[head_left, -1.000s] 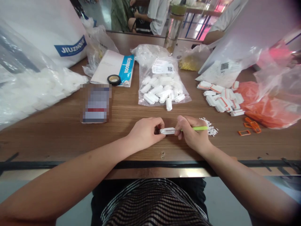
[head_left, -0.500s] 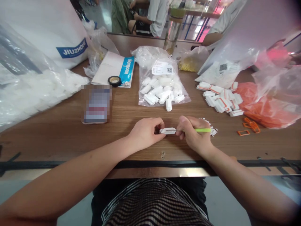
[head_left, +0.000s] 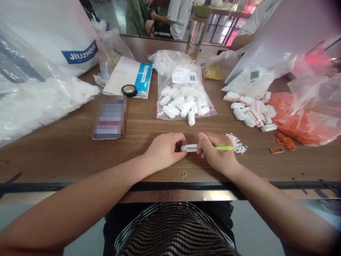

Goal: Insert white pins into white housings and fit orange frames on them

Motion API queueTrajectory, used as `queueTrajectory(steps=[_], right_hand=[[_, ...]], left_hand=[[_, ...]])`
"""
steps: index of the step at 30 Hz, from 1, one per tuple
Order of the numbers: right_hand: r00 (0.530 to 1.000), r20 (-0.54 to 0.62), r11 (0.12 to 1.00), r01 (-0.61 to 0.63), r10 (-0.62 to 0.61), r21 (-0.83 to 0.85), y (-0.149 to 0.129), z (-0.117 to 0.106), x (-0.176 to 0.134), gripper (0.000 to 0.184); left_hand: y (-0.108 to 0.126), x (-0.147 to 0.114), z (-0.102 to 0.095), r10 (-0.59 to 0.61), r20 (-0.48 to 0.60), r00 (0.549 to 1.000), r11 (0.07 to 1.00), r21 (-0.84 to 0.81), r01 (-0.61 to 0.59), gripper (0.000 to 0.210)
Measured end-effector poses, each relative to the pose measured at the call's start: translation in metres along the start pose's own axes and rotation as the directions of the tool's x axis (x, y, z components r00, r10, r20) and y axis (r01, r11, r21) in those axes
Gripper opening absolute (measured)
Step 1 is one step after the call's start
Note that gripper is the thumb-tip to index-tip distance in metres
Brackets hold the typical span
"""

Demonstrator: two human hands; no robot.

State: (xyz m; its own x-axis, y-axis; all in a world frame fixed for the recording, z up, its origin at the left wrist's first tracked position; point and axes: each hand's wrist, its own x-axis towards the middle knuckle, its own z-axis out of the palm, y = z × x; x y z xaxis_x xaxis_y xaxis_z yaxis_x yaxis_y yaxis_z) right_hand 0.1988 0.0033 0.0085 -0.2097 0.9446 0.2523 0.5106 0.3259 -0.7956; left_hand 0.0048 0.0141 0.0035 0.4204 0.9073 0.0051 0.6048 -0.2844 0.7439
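Observation:
Between thumb and fingers, my left hand point(head_left: 166, 149) pinches the left end of a small white plastic connector housing point(head_left: 189, 147) with a row of holes along its side. My right hand point(head_left: 217, 149) is closed around a thin tool with a yellow-green handle point(head_left: 224, 148). The tool's tip is hidden behind my right fingers at the housing's right end. A scatter of tiny white pieces point(head_left: 238, 144) lies just beyond my right hand.
A clear bag of white housings point(head_left: 183, 96) stands ahead, with one housing point(head_left: 191, 118) at its mouth. To the right are white housings with orange strips point(head_left: 250, 110), orange frames point(head_left: 286, 142) and an orange-filled bag point(head_left: 301, 121). Leftward lie a phone point(head_left: 109, 119), notebook point(head_left: 117, 76) and black tape roll point(head_left: 129, 90).
My right hand has slid left along the white housing with the tool, covering more of its right end. My left hand keeps its place and grip.

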Motion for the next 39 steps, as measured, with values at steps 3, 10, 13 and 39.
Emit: queueTrajectory(steps=[3,10,13,39], right_hand=[[1.000,-0.005,1.000,0.019,-0.019,-0.007,-0.0016,0.0004,-0.0009,0.047],[0.998,-0.045,0.994,-0.037,0.041,0.099,0.0008,0.0018,-0.0014,0.047],[0.998,-0.028,0.995,-0.056,0.059,0.083,0.0010,0.0010,-0.0004,0.047],[0.981,-0.050,0.966,-0.175,0.188,0.188,0.0042,0.0004,0.0062,0.049]], left_hand=[[0.0001,0.0001,-0.0002,-0.003,-0.002,1.000,1.000,-0.003,0.003,0.011],[-0.0016,0.0002,0.0000,0.015,0.005,1.000,1.000,-0.002,-0.015,0.012],[-0.0021,0.0005,0.0001,0.016,0.006,1.000,1.000,0.000,-0.016,0.012],[-0.0003,0.0000,-0.0019,0.007,0.011,1.000,1.000,-0.004,-0.007,0.010]])
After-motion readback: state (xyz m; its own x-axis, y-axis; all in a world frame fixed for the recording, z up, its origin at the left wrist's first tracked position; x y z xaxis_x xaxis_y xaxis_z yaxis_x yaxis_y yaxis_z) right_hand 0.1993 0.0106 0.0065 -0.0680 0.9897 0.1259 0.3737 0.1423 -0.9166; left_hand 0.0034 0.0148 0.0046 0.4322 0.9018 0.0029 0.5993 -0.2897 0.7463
